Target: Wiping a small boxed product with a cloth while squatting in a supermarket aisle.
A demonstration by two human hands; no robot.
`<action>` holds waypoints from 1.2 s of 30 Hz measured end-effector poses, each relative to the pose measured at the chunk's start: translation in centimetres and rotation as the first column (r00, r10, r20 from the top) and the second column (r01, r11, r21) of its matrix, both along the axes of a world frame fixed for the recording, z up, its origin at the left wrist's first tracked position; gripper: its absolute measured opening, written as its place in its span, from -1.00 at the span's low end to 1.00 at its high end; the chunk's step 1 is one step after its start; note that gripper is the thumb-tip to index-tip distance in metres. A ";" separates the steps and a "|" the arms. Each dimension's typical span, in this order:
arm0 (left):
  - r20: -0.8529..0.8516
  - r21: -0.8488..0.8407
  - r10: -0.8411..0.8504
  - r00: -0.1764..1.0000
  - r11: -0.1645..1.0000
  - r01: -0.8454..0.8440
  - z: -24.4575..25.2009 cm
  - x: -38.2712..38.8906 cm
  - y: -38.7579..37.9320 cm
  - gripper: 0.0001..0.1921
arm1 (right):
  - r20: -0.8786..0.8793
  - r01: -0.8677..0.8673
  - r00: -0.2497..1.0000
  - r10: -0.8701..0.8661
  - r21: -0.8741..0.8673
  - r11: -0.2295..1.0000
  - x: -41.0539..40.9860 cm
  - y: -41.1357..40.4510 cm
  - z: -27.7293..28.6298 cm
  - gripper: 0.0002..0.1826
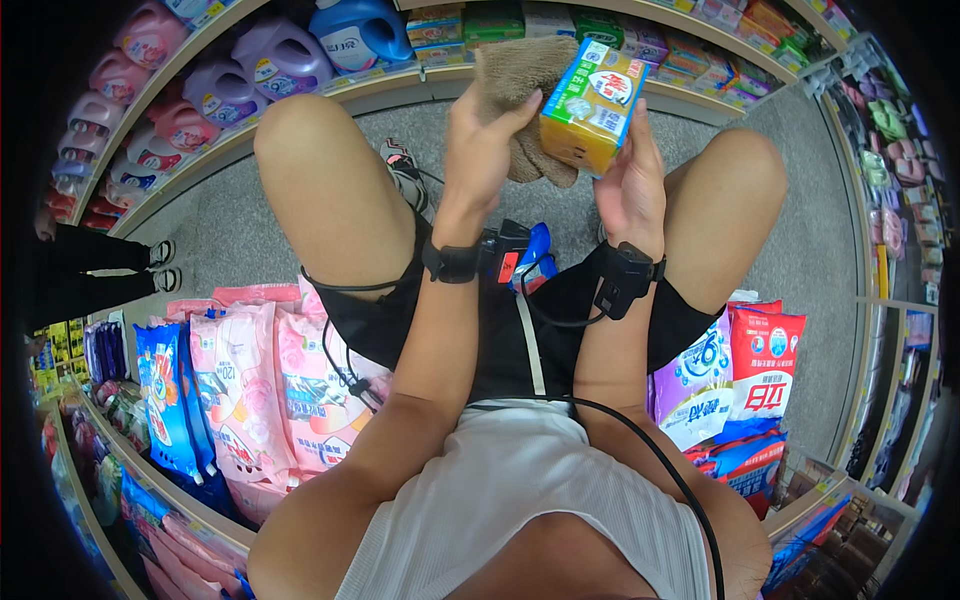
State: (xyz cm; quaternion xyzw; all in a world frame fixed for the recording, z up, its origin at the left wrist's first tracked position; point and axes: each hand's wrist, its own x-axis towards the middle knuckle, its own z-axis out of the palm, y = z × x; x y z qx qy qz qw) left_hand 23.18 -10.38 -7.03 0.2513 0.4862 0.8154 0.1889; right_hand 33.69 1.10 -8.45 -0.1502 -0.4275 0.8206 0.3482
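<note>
In my right hand (634, 176) is a yellow, plastic-wrapped pack of laundry soap (595, 105) with green and blue printed sides. My fingers support it from the right and below. My left hand (484, 146) grips a brown cloth (517, 71), whose folds hang down behind the pack. The left thumb points toward the pack's left side; whether it touches cannot be told. Both hands are raised between my bent knees, in front of a low shelf. Black devices are strapped to both wrists, with cables running from them.
Boxed soap packs (491, 22) and large detergent bottles (281, 56) line the shelf ahead. Bags of washing powder (240, 382) stand behind me on both sides. At the left, a person in black trousers (97, 251) stands on the grey floor (217, 195). Shelving (892, 165) rises at the right.
</note>
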 end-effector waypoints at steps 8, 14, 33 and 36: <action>-0.249 -0.088 -0.027 0.968 0.996 0.005 -0.3 0.1 0.1 -0.59 | -0.106 -0.031 0.994 0.011 -0.189 0.981 0.2 -1.0 1.2 -0.34; -0.328 -0.017 0.177 0.928 0.981 -0.193 -0.1 0.5 0.5 -0.62 | -0.068 -0.088 0.994 0.082 -0.094 0.992 -0.5 -0.4 0.1 -0.36; -0.735 -0.187 -0.179 0.654 0.981 0.058 1.3 -0.6 -1.2 -0.51 | -0.023 0.045 0.998 -0.055 -0.322 0.946 -0.3 1.2 -1.1 -0.40; -0.509 -0.014 -0.143 0.849 0.987 0.158 1.0 -0.7 -2.1 -0.56 | -0.049 0.052 0.996 -0.071 -0.322 0.945 -0.3 0.8 -0.5 -0.38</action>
